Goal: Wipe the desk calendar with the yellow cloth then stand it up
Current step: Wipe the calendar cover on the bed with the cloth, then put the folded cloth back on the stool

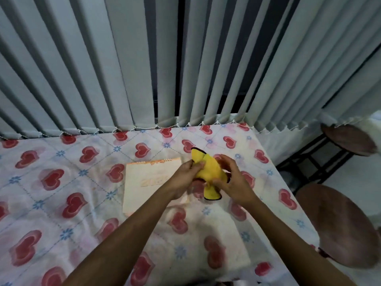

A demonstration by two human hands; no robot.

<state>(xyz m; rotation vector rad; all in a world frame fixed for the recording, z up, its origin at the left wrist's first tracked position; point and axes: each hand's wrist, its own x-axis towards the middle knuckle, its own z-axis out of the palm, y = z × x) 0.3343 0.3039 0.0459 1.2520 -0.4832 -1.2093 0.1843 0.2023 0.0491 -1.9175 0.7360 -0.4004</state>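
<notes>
Calendar (148,182) flat (writing blurred, unreadable)

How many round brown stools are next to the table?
2. One round brown stool stands far right near the grey blinds; another round brown stool is nearer, by the table's right edge. More may be out of view.

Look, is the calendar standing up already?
No, the desk calendar lies flat on the heart-print tablecloth, while the left hand and the right hand hold the yellow cloth beside it.
</notes>
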